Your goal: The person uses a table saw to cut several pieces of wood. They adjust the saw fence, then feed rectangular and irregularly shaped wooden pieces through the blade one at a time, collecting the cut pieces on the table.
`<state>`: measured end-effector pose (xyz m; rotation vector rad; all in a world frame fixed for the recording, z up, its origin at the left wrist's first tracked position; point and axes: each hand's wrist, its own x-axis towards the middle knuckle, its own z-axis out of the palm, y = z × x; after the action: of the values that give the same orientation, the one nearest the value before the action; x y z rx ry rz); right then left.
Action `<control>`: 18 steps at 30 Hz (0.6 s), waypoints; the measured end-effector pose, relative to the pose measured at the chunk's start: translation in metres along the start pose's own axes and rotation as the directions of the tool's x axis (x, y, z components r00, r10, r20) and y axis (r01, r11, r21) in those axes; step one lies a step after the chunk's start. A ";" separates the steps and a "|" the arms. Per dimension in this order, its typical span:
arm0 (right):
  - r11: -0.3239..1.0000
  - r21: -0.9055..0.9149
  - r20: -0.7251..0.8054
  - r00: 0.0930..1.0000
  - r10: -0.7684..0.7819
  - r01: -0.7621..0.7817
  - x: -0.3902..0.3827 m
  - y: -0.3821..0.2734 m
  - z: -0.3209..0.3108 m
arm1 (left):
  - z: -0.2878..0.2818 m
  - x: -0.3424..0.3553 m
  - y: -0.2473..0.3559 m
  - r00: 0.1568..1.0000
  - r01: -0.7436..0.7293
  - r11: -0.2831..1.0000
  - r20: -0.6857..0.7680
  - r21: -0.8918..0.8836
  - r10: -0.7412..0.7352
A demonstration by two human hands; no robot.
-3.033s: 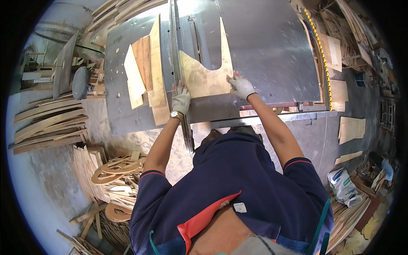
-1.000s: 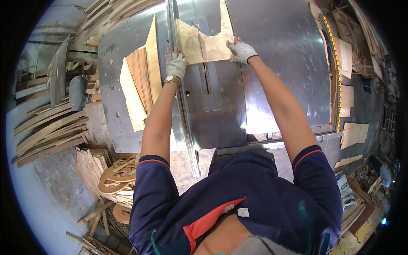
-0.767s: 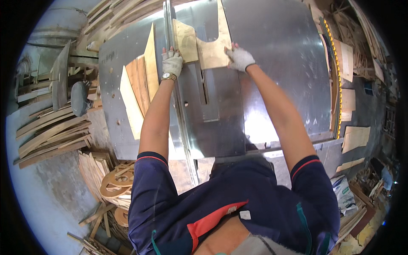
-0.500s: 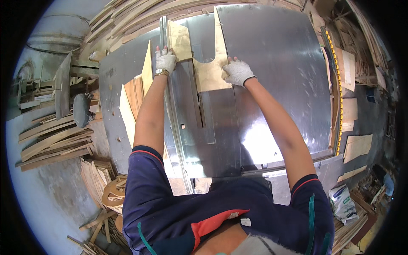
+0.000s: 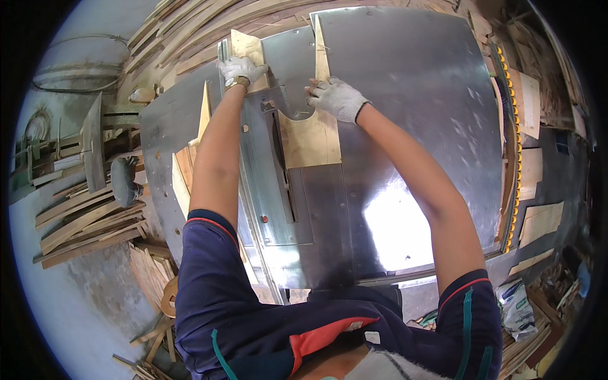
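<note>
My left hand (image 5: 244,69), in a pale work glove, is closed on a small angled plywood piece (image 5: 247,45) at the far side of the metal saw table (image 5: 411,126). Part of that piece is hidden under the glove. My right hand (image 5: 337,99), gloved too, bends its fingers over a larger plywood piece (image 5: 311,147) with a curved notch and a long narrow arm. It grips where the arm meets the wide part. Between the hands, a long dark slot (image 5: 285,183) runs through the tabletop, along the larger piece's left edge.
A metal rail (image 5: 253,215) runs along the table left of the slot. More plywood offcuts (image 5: 182,180) lie under my left forearm. Wood strips (image 5: 95,215) are stacked at the left, and long boards (image 5: 190,31) lie beyond the table. A yellow-toothed strip (image 5: 512,139) edges the right side.
My left hand and the small piece have moved away from me along the table. My right hand has shifted left and forward onto the notched piece, which stays about in place. The view has shifted.
</note>
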<state>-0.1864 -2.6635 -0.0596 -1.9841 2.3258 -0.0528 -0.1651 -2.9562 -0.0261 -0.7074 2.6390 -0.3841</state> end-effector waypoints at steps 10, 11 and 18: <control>0.987 0.028 0.036 0.987 0.157 -0.158 -0.149 0.001 -0.027 | 0.084 -0.052 -0.158 0.980 0.080 0.237 0.033 -0.968 -0.197; 0.976 0.062 0.065 0.977 0.202 -0.206 -0.176 -0.009 -0.031 | 0.101 -0.082 -0.177 0.958 -0.063 0.185 -0.111 -0.981 -0.266; 0.823 0.335 0.156 0.889 0.431 -0.458 -0.312 -0.161 -0.034 | 0.166 -0.333 -0.280 0.869 0.014 0.281 -0.127 -0.959 -0.478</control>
<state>0.0173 -2.3819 -0.0001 -1.2197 2.4467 -0.3457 0.2902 -3.0427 0.0205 -1.5528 2.9304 1.2969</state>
